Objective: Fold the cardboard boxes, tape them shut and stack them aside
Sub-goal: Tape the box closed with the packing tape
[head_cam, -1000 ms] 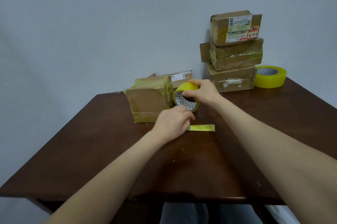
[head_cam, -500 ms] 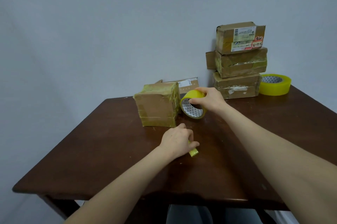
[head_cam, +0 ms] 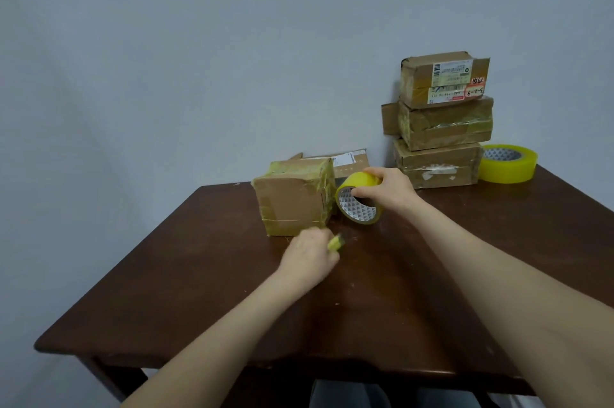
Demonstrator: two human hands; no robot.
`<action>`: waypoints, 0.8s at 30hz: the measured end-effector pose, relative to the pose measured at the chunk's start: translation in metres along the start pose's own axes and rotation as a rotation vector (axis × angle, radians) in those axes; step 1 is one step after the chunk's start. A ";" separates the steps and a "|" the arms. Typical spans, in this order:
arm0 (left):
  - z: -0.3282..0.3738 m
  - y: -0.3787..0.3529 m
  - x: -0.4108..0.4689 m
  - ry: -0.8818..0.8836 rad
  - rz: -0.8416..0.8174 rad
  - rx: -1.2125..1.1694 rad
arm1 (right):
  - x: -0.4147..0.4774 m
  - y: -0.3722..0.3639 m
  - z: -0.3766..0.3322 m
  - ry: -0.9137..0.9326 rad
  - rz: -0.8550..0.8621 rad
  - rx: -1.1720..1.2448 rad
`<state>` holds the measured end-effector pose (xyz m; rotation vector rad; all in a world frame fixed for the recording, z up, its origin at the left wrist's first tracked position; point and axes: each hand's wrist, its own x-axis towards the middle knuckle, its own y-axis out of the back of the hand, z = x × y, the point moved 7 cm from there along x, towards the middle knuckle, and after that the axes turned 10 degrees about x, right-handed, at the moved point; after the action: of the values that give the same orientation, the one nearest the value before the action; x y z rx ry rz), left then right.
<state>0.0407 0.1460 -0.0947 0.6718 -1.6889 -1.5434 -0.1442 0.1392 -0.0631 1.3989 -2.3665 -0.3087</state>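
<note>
A taped cardboard box (head_cam: 292,201) stands on the dark wooden table (head_cam: 199,274), near its far edge. Right beside it, my right hand (head_cam: 387,188) grips a yellow tape roll (head_cam: 357,201) held upright against the box's right side. In front of the box, my left hand (head_cam: 310,258) holds a small yellow cutter (head_cam: 335,242), only its tip showing past my fingers. A stack of three taped boxes (head_cam: 442,122) stands at the back right against the wall.
A flat piece of cardboard (head_cam: 349,161) lies behind the taped box. A second, larger yellow tape roll (head_cam: 506,163) lies flat to the right of the stack. The table's front edge (head_cam: 299,364) is close to my body.
My left hand picked the yellow cutter up from the table and moved it toward the box's front right corner. My right hand stayed on the tape roll.
</note>
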 end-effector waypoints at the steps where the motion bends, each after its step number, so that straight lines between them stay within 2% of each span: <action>1: -0.005 0.019 0.003 0.018 0.099 -0.048 | 0.001 0.000 0.001 -0.006 -0.007 0.000; 4: -0.022 0.074 0.022 0.088 0.350 -0.202 | 0.005 -0.002 0.004 -0.026 -0.038 0.002; 6: -0.027 0.093 0.041 0.127 0.421 -0.178 | 0.006 -0.005 0.006 -0.028 -0.058 0.011; 9: -0.022 0.096 0.071 0.130 0.410 -0.109 | 0.010 -0.009 0.009 -0.020 -0.067 0.042; 16: -0.005 0.069 0.096 -0.007 0.373 -0.029 | 0.022 -0.008 0.017 0.020 -0.037 0.074; 19: -0.014 0.064 0.096 -0.005 0.386 -0.120 | 0.022 -0.003 0.020 0.028 -0.032 0.131; 24: -0.020 0.058 0.100 0.041 0.380 -0.205 | 0.017 -0.002 0.019 0.013 -0.149 0.288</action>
<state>0.0032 0.0634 -0.0199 0.2551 -1.4983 -1.3919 -0.1587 0.1235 -0.0778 1.7045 -2.3718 0.0043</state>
